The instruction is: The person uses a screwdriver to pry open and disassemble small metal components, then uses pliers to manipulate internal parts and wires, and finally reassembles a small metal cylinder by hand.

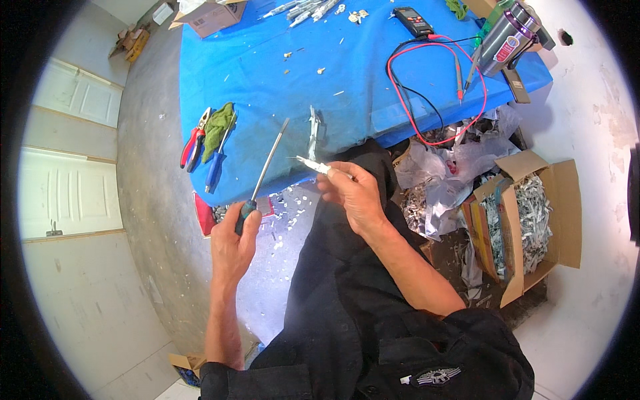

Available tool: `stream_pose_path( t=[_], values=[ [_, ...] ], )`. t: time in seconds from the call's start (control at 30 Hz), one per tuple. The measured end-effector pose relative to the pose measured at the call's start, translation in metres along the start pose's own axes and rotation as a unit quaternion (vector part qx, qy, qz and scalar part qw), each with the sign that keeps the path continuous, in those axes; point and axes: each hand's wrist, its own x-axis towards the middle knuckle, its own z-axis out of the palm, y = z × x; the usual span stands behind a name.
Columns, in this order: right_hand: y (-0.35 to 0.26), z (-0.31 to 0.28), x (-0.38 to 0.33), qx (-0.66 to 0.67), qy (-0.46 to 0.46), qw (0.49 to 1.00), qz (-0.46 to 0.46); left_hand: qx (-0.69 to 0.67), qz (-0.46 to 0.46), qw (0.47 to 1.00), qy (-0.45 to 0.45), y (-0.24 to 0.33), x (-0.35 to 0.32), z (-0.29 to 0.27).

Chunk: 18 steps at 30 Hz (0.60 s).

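Evidently mid-job, the left hand (pixel 233 241) wraps its fingers round a screwdriver (pixel 269 160) while the right hand (pixel 357 195) pinches a slim white piece (pixel 312 165) by the near edge of the blue cloth (pixel 247 73), tool and piece apart. One silvery strip (pixel 314 130) lies just inside that edge; a bundle (pixel 307 11), seemingly unworked, lies toward the cloth's far end.

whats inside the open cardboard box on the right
The open cardboard box holds a heap of thin, whitish-grey strips, loosely tangled. Only the upper strips show; they cover whatever lies deeper, and the bottom of the box cannot be seen.
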Motion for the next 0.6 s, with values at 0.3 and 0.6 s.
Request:
stream_pose_path(
  t=[0.3, 0.6],
  values=[
    [-0.011, -0.003, -0.02, -0.031, -0.057, 0.997, 0.039, 0.032, 0.028, 0.997, 0.057, -0.001, 0.029, 0.009],
    [-0.021, -0.007, -0.034, 0.09, -0.083, 0.987, 0.102, 0.205, 0.095, 0.969, 0.103, -0.007, 0.087, 0.013]
  ],
)
